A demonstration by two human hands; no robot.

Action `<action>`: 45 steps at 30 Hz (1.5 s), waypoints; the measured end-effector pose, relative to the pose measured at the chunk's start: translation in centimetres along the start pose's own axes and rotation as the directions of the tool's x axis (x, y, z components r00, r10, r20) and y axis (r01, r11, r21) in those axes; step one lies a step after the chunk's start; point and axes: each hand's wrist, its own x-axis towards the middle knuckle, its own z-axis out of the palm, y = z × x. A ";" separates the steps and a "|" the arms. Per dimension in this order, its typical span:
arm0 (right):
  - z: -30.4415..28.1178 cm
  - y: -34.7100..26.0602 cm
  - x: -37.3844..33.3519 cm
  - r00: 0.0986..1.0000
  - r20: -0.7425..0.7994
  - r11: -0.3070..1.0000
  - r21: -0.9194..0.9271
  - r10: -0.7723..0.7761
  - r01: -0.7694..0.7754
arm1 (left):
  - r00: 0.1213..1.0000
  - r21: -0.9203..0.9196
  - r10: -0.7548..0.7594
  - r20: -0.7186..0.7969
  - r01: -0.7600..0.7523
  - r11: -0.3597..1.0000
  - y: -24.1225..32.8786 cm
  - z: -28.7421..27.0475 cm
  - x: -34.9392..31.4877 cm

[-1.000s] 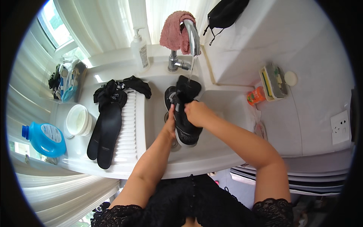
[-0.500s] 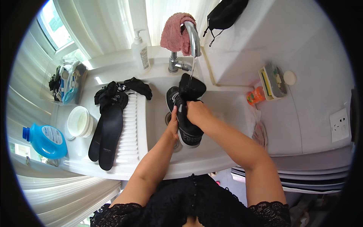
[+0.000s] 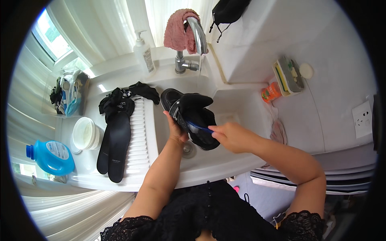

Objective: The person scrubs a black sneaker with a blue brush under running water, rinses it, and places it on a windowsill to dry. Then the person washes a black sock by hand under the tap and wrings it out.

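Note:
My left hand (image 3: 176, 130) grips a black sneaker (image 3: 191, 103) from its left side, above the white sink basin (image 3: 251, 110). The sneaker's toe points away and to the left, its tongue is folded up, and its opening faces up. In my right hand (image 3: 231, 135) is a slim blue-handled brush (image 3: 201, 127), pinched by its end. The brush reaches down into the shoe opening; its head is partly hidden there. Just beyond the shoe, water runs from the chrome faucet (image 3: 198, 34), with a pink cloth (image 3: 175, 32) draped over it.
Left of the basin, a ribbed washboard (image 3: 138, 136) carries black insoles (image 3: 118, 148) and dark cloth (image 3: 116, 102). Farther left stand a white tub (image 3: 86, 134), a blue detergent bottle (image 3: 52, 157) and a clear bin (image 3: 70, 92). A pump bottle (image 3: 144, 56) stands behind; a sponge holder (image 3: 287, 76) hangs right.
The shoe has turned so its toe points more to the left, and its opening faces up. My right hand has left the shoe's tongue area, drawn back right, and now shows the blue-handled brush.

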 end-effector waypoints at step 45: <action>7.4 9.8 0.8 0.914 -0.318 0.956 0.066 -0.253 0.287 | 0.837 0.558 -0.220 -0.502 0.507 0.657 6.5 2.1 -5.6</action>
